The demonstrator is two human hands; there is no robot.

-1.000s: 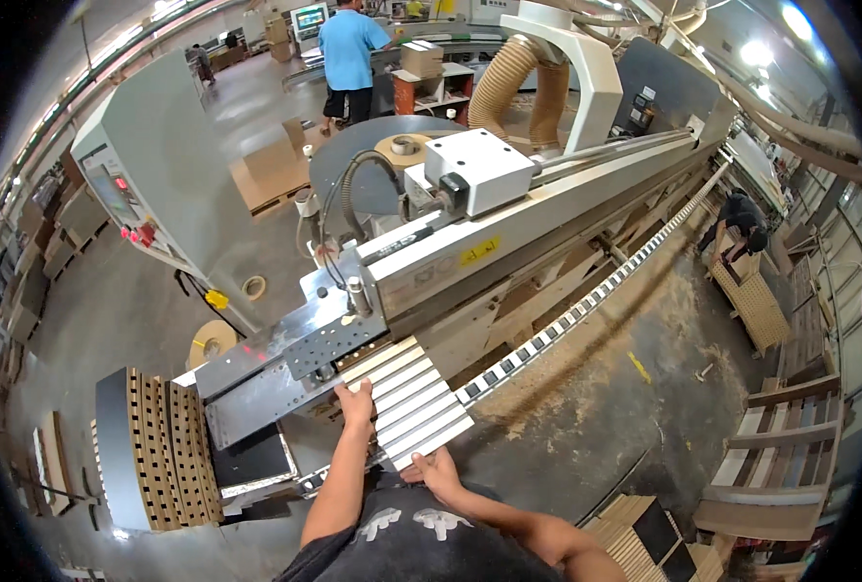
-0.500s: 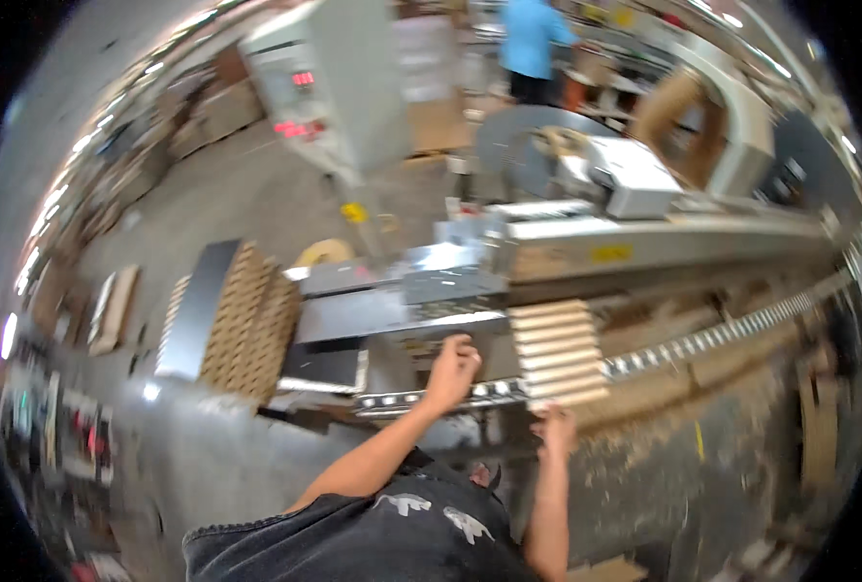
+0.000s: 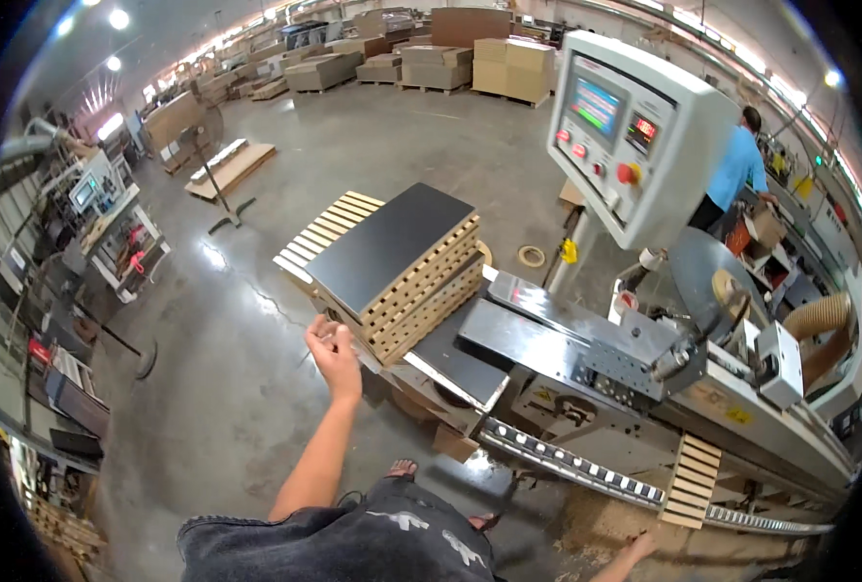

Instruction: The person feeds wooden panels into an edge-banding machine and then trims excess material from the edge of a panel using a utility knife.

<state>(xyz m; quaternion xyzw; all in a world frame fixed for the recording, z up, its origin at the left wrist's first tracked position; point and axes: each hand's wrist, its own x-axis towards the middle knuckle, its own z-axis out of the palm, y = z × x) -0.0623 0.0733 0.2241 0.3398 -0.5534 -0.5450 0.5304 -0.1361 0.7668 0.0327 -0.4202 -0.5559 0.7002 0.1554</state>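
1. Step in hand, as I read it: fetching the next piece. L hand [image 3: 334, 351] is raised at the near corner of the panel stack [image 3: 402, 276]; body turned toward stack, away from the machine infeed.
2. L hand state: fingers curled loosely together, holding nothing. Looks just short of the stack's lower edge, poss. brushing it; can't tell from this angle.
3. R hand [image 3: 636, 549] is low at the frame's bottom edge, near the slat batch [image 3: 693, 481] on the conveyor [image 3: 586, 470]. Only fingertips show, so can't tell if spread or closed; seems apart from the slats.
4. Stack: dark-topped panels w/ pale drilled edges, sitting on a low table beside the metal infeed plate [image 3: 547, 335]. More pale slats [image 3: 326, 236] lie behind it.
5. Next move calls for, in my judgement: L hand opening, getting fingers under the top panel's near edge, and R hand coming over to share the weight, since the panel looks too wide for one hand.
6. Control console [image 3: 634, 131] stands above the infeed; another person [image 3: 731, 175] works well apart behind it.
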